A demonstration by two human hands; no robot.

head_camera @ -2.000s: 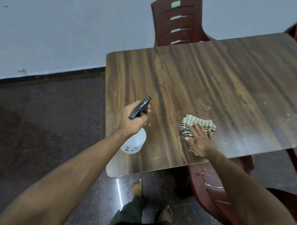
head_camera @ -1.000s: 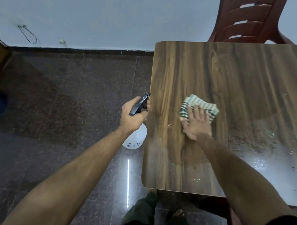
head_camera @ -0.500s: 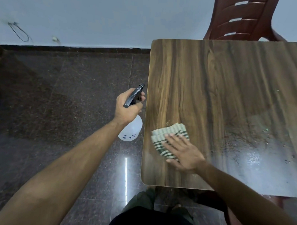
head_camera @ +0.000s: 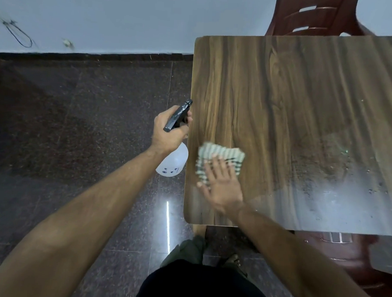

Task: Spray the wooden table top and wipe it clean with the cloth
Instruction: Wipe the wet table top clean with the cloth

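Note:
The wooden table top (head_camera: 293,103) fills the right half of the view, with wet specks and a glare patch toward its right side. My right hand (head_camera: 221,185) presses flat, fingers spread, on a green-and-white striped cloth (head_camera: 221,155) near the table's left edge. My left hand (head_camera: 168,131) grips a white spray bottle (head_camera: 173,162) by its black trigger head, held over the floor just left of the table edge.
A dark red plastic chair (head_camera: 313,16) stands behind the table's far side. Another red chair (head_camera: 347,256) sits under the near right edge. Dark polished floor tiles (head_camera: 79,132) spread to the left. My feet show below the table's near left corner.
My right hand has slid the cloth from the near left corner a little farther up the table. The spray bottle stays in my left hand beside the edge.

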